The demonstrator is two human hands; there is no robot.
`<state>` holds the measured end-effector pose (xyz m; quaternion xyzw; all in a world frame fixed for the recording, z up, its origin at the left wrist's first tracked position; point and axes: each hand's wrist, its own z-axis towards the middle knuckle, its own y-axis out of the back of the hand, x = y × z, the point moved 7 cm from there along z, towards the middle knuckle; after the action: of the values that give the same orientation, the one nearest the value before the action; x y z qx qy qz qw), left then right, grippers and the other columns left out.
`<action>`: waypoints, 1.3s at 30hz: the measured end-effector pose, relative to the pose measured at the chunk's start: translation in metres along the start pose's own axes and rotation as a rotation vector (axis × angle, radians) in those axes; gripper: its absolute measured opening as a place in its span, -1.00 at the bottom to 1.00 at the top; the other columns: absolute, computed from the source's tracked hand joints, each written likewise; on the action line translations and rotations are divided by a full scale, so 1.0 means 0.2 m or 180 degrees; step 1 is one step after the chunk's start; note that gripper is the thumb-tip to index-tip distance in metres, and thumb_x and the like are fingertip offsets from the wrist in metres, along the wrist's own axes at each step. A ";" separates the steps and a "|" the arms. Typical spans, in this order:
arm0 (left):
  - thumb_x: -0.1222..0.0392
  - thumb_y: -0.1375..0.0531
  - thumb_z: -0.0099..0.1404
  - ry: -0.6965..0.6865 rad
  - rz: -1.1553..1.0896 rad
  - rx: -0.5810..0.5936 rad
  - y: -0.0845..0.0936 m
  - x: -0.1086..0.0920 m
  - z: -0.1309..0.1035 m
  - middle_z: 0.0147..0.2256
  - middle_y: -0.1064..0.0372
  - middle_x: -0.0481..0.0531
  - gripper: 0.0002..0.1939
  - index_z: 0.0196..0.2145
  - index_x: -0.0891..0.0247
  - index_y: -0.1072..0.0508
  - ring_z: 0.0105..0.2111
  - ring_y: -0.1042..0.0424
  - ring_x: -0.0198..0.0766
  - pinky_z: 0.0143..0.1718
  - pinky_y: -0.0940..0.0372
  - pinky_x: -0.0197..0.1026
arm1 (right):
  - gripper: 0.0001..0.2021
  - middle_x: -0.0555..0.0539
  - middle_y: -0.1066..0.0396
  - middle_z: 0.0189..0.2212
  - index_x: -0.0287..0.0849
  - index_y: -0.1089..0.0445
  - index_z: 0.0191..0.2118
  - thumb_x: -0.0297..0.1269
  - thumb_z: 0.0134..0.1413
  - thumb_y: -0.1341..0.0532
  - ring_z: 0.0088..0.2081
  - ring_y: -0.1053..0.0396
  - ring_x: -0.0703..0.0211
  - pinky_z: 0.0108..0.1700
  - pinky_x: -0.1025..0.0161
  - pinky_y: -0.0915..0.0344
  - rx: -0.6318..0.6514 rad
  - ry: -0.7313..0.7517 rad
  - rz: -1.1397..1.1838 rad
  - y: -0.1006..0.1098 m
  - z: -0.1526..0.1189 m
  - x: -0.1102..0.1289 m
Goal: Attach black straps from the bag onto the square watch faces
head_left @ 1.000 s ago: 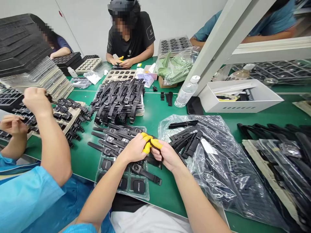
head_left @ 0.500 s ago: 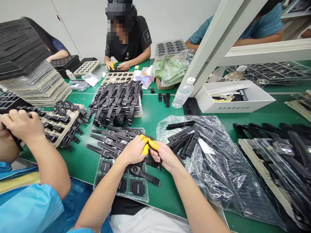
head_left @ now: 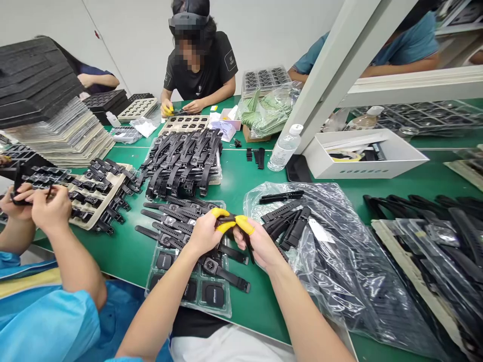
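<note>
My left hand point(head_left: 207, 235), with yellow finger covers, pinches a small black smartwatch point(head_left: 226, 219), mostly hidden by the fingers. From the other side, my right hand point(head_left: 260, 243), also in yellow covers, is closed on a black watch strap point(head_left: 248, 245) that hangs down at the palm. Both hands meet fingertip to fingertip at the watch. Below them a clear plastic tray point(head_left: 196, 304) bears several strapped watches point(head_left: 177, 227) lying side by side, and square black pieces point(head_left: 215, 294) sit in its front compartments. Loose black straps point(head_left: 292, 225) lie just right of my right hand.
A large clear plastic bag point(head_left: 339, 251) covers the table's right side. Behind stand a stacked pile of watches point(head_left: 181, 161), a water bottle point(head_left: 286, 148) and a white box point(head_left: 366, 168). At left, a co-worker's hands point(head_left: 51, 206) hold a dark piece; another person sits opposite.
My hands have drawn slightly apart, and more of the black piece shows between the fingertips. The co-worker's hands at left have lowered and shifted.
</note>
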<state>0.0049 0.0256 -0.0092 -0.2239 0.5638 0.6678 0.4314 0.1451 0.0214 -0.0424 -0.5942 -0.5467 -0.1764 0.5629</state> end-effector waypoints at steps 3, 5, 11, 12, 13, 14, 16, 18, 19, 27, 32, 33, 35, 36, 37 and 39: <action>0.17 -0.27 0.38 0.0090 -0.0453 -0.0250 0.02 0.01 0.00 -0.20 -0.54 0.07 -0.88 -0.16 0.21 -0.52 -0.22 -0.55 -0.19 -0.17 -0.47 -0.19 | -0.46 0.15 -0.19 -0.61 -0.12 -0.26 -0.35 0.26 0.01 -0.41 -0.63 -0.05 0.40 -0.59 0.37 0.02 0.0195 -0.0146 0.0067 -0.02 0.00 -0.03; 0.12 -0.29 0.37 0.0260 -0.0854 -0.0330 0.01 0.02 0.01 -0.22 -0.54 0.08 -0.85 -0.17 0.23 -0.51 -0.23 -0.55 -0.20 -0.21 -0.48 -0.21 | -0.46 0.16 -0.16 -0.61 -0.12 -0.26 -0.34 0.26 0.02 -0.40 -0.64 0.00 0.42 -0.60 0.38 0.09 0.0293 -0.0287 0.0111 -0.03 0.01 -0.05; -0.21 -0.38 0.24 0.0923 -0.2115 -0.1497 0.14 0.12 0.01 -0.13 -0.57 0.10 -0.49 -0.12 0.22 -0.37 -0.37 -0.60 -0.23 -0.49 -0.48 -0.26 | -0.50 0.19 -0.09 -0.63 -0.15 -0.30 -0.32 0.24 0.07 -0.35 -0.65 0.14 0.46 -0.59 0.39 0.24 0.0587 -0.0610 -0.0239 -0.06 -0.02 -0.06; -0.23 -0.39 0.22 0.0954 -0.2225 -0.1752 0.18 0.14 0.00 -0.12 -0.58 0.11 -0.45 -0.13 0.22 -0.32 -0.41 -0.60 -0.24 -0.51 -0.48 -0.26 | -0.50 0.19 -0.08 -0.63 -0.15 -0.32 -0.31 0.24 0.09 -0.33 -0.65 0.16 0.47 -0.59 0.38 0.26 0.0639 -0.0670 -0.0336 -0.07 -0.03 -0.07; -0.24 -0.41 0.21 0.0982 -0.2300 -0.1970 0.22 0.16 0.00 -0.11 -0.59 0.12 -0.43 -0.13 0.21 -0.29 -0.46 -0.60 -0.26 -0.51 -0.49 -0.26 | -0.51 0.19 -0.08 -0.63 -0.16 -0.32 -0.31 0.24 0.11 -0.32 -0.65 0.17 0.47 -0.59 0.38 0.28 0.0667 -0.0712 -0.0421 -0.07 -0.03 -0.07; -0.23 -0.43 0.19 0.1018 -0.2345 -0.2136 0.25 0.17 0.00 -0.12 -0.60 0.12 -0.41 -0.14 0.20 -0.26 -0.49 -0.59 -0.27 -0.51 -0.50 -0.26 | -0.51 0.19 -0.08 -0.63 -0.16 -0.32 -0.31 0.23 0.11 -0.31 -0.65 0.17 0.47 -0.59 0.38 0.29 0.0664 -0.0731 -0.0482 -0.07 -0.03 -0.07; -0.19 -0.46 0.15 0.1104 -0.2380 -0.2263 0.28 0.19 0.00 -0.12 -0.62 0.13 -0.39 -0.15 0.20 -0.22 -0.53 -0.58 -0.28 -0.50 -0.51 -0.25 | -0.52 0.19 -0.09 -0.63 -0.15 -0.31 -0.32 0.22 0.09 -0.33 -0.65 0.16 0.46 -0.59 0.38 0.28 0.0566 -0.0689 -0.0533 -0.07 -0.02 -0.08; -0.19 -0.45 0.16 0.1212 -0.2384 -0.2116 0.26 0.21 0.01 -0.12 -0.63 0.15 -0.39 -0.13 0.20 -0.24 -0.55 -0.56 -0.29 -0.51 -0.51 -0.25 | -0.54 0.19 -0.10 -0.63 -0.13 -0.31 -0.32 0.20 0.06 -0.35 -0.66 0.15 0.45 -0.60 0.38 0.27 0.0376 -0.0557 -0.0511 -0.04 -0.01 -0.07; -0.20 -0.44 0.17 0.1274 -0.2386 -0.1965 0.24 0.21 0.02 -0.12 -0.63 0.17 -0.39 -0.10 0.22 -0.26 -0.56 -0.56 -0.29 -0.52 -0.51 -0.25 | -0.54 0.19 -0.11 -0.63 -0.13 -0.31 -0.31 0.18 0.05 -0.37 -0.66 0.13 0.45 -0.60 0.38 0.25 0.0256 -0.0458 -0.0478 -0.03 0.00 -0.06; 0.04 -0.23 0.41 0.1245 -0.1841 -0.0374 -0.02 0.17 0.01 0.01 -0.58 0.19 -0.52 0.21 0.24 -0.37 -0.37 -0.62 -0.21 -0.45 -0.52 -0.22 | -0.53 0.14 -0.27 -0.60 -0.10 -0.29 -0.27 0.17 0.05 -0.41 -0.63 -0.08 0.37 -0.56 0.33 -0.02 -0.0104 0.0096 -0.0421 0.01 0.01 -0.01; 0.34 -0.07 0.39 0.0100 -0.0656 0.0082 -0.03 0.05 0.01 0.17 -0.45 0.20 -0.54 0.20 0.21 -0.46 0.08 -0.52 -0.08 0.03 -0.54 0.01 | -0.54 0.12 -0.26 -0.59 -0.13 -0.33 -0.24 0.16 0.05 -0.40 -0.62 -0.07 0.35 -0.56 0.32 -0.02 0.0149 -0.0015 -0.0350 -0.05 -0.01 -0.05; 0.39 -0.06 0.36 -0.0129 -0.0416 0.0179 -0.03 0.02 0.00 0.18 -0.44 0.18 -0.51 0.19 0.20 -0.47 0.17 -0.46 -0.07 0.17 -0.47 0.06 | -0.54 0.12 -0.26 -0.59 -0.13 -0.33 -0.25 0.15 0.05 -0.41 -0.61 -0.08 0.35 -0.56 0.32 -0.02 0.0164 -0.0029 -0.0331 -0.05 -0.01 -0.05; 0.46 -0.04 0.29 -0.0387 -0.0112 0.0379 -0.04 -0.01 0.00 0.19 -0.43 0.16 -0.43 0.20 0.18 -0.46 0.25 -0.39 -0.10 0.33 -0.32 0.09 | -0.56 0.11 -0.26 -0.59 -0.12 -0.32 -0.28 0.12 0.05 -0.41 -0.61 -0.09 0.34 -0.56 0.32 -0.02 0.0185 -0.0061 -0.0315 -0.05 -0.01 -0.05; 0.49 -0.03 0.26 -0.0436 -0.0057 0.0440 -0.04 -0.01 -0.01 0.20 -0.42 0.15 -0.39 0.21 0.18 -0.45 0.25 -0.38 -0.11 0.35 -0.30 0.09 | -0.57 0.11 -0.26 -0.59 -0.12 -0.31 -0.28 0.11 0.04 -0.42 -0.61 -0.09 0.34 -0.56 0.32 -0.01 0.0204 -0.0088 -0.0314 -0.05 -0.01 -0.05; 0.50 -0.03 0.23 -0.0461 -0.0041 0.0475 -0.04 -0.01 -0.01 0.20 -0.41 0.16 -0.36 0.22 0.19 -0.44 0.25 -0.38 -0.11 0.36 -0.30 0.07 | -0.58 0.11 -0.26 -0.60 -0.12 -0.31 -0.29 0.09 0.04 -0.42 -0.62 -0.09 0.34 -0.56 0.32 -0.01 0.0231 -0.0120 -0.0315 -0.05 -0.01 -0.06; 0.50 -0.02 0.21 -0.0495 -0.0040 0.0506 -0.04 -0.02 -0.01 0.20 -0.39 0.17 -0.35 0.22 0.21 -0.43 0.25 -0.38 -0.11 0.35 -0.30 0.05 | -0.59 0.11 -0.26 -0.61 -0.12 -0.32 -0.30 0.08 0.04 -0.42 -0.62 -0.08 0.35 -0.56 0.32 0.01 0.0280 -0.0178 -0.0308 -0.05 -0.01 -0.06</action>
<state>0.0133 0.0218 -0.0118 -0.1399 0.5785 0.6336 0.4944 0.1333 0.0115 -0.0467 -0.5465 -0.5976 -0.1624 0.5638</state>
